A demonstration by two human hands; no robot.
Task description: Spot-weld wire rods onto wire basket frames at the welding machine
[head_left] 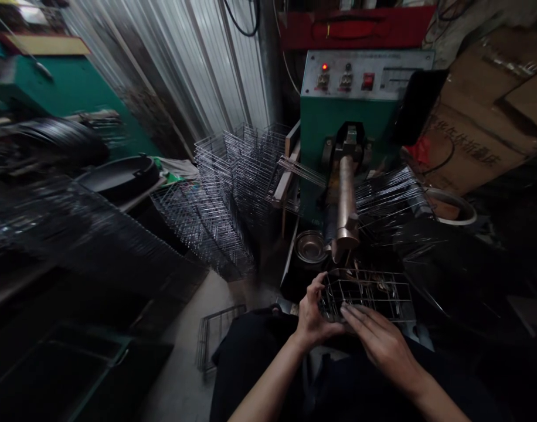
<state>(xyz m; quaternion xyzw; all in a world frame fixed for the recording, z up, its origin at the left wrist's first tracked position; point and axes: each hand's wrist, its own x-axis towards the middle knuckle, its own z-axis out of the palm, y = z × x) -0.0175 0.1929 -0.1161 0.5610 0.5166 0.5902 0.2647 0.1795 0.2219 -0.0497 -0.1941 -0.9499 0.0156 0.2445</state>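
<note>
A wire basket of thin metal rods is held low in front of the green machine, just below its copper-coloured electrode arm. My left hand grips the basket's left end, with fingers up its side and thumb along the near edge. My right hand rests on the basket's near side. Its fingers are nearly straight and close together, the tips on the wires and the thumb hidden. Dim light and blur obscure the finer rods.
Stacked wire racks stand left of the green machine, whose panel shows a red lamp. A metal bowl sits under the arm. Loose wires lie to the right, near cardboard boxes. Another wire frame is by my leg.
</note>
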